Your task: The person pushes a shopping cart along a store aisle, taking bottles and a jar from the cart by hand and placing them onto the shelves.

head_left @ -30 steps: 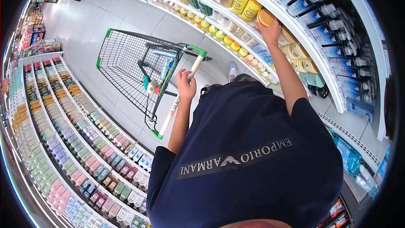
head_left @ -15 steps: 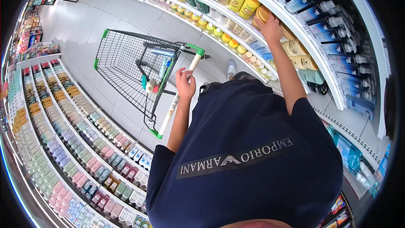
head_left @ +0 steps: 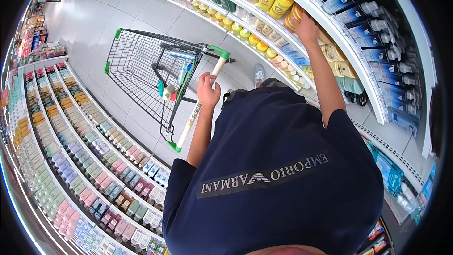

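Observation:
My left hand (head_left: 208, 90) rests with curled fingers round the white handle (head_left: 218, 67) of a wire shopping cart with green corner pieces. Inside the cart (head_left: 137, 66) lie a light blue item (head_left: 181, 55) and a white bottle (head_left: 168, 93). On the upper right, my right hand (head_left: 307, 28) reaches onto a shelf, its fingers against a golden-orange jar (head_left: 293, 15); part of the grip is hidden. Yellow bottles (head_left: 281, 5) stand to the left of that jar, and cream-coloured tubs (head_left: 332, 53) sit on the other side of the hand.
Blue pump bottles (head_left: 377, 40) fill a shelf along the right. Smaller yellow bottles (head_left: 244, 36) line a lower shelf. Tiered shelves of pastel packs (head_left: 85, 160) curve round the left. Grey tiled floor (head_left: 94, 23) surrounds the cart, and my shoe (head_left: 259, 74) shows beside the shelf.
My right hand has shifted slightly to the right and up at the golden-orange jar. The left hand remains on the cart handle, and the view has moved a little.

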The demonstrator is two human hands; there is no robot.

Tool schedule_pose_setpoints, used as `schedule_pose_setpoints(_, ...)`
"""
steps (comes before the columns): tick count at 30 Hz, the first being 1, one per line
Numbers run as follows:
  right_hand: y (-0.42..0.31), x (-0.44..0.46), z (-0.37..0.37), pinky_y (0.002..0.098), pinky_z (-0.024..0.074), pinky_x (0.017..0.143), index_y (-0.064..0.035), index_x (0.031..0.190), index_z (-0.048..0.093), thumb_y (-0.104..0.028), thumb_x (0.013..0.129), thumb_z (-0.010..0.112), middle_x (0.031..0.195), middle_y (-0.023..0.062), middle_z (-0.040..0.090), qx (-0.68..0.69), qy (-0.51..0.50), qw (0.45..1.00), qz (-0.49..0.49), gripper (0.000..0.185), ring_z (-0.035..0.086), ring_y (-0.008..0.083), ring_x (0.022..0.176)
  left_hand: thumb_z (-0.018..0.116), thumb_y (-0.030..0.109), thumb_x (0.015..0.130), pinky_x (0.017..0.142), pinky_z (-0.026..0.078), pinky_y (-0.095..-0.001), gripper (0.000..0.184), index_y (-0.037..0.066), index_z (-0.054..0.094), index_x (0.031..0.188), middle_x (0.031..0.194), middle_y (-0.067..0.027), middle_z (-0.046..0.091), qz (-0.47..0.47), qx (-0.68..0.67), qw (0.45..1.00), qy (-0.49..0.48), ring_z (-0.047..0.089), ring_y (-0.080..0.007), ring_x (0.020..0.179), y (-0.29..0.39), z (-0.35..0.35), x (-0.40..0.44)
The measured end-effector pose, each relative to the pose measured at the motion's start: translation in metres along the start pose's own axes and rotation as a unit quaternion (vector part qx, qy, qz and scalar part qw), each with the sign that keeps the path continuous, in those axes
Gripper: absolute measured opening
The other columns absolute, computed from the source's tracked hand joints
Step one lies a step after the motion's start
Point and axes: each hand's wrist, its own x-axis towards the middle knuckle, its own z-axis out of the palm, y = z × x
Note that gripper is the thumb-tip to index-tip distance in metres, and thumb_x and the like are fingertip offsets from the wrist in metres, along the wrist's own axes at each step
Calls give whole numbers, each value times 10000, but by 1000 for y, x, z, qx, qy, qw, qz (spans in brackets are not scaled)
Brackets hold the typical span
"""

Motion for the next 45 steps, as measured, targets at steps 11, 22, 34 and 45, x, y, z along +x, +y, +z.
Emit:
schedule_pose_setpoints(11, 3, -3, 3, 497, 498, 857, -97, 1395, 415, -484, 889, 576, 1211, 258, 585, 9, -6, 1000, 9, 657, 616, 400, 1024, 641, 68, 748, 795, 481, -461, 244, 118, 554, 970, 1106, -80, 591, -36, 18, 998, -38, 591, -342, 988, 4, -1, 3)
schedule_pose_setpoints(22, 2, -38, 3, 476, 504, 856, -134, 1409, 399, -442, 851, 643, 1373, 200, 452, 70, 125, 989, -34, 682, 612, 366, 1059, 655, 160, 777, 762, 491, -502, 452, 130, 464, 1186, 971, -167, 642, -129, 40, 985, -109, 624, -400, 888, 13, -9, 5)
schedule_pose_setpoints(34, -34, -67, 51, 369, 525, 686, -101, 1120, 557, -184, 827, 655, 1258, 104, 524, 340, -22, 914, -220, 320, 662, 226, 711, 677, 369, 725, 806, 511, -474, 409, 59, 673, 991, 977, -221, 682, -290, 188, 881, -323, 657, -363, 938, -25, -55, -11)
schedule_pose_setpoints(45, -99, -90, 73, 400, 474, 900, -125, 1222, 534, -302, 863, 632, 1301, 91, 500, 253, -305, 840, -371, 412, 562, 305, 1106, 609, 464, 762, 854, 514, -449, 473, 45, 723, 951, 965, -230, 690, -464, 230, 819, -246, 658, -376, 954, -58, -111, -111)
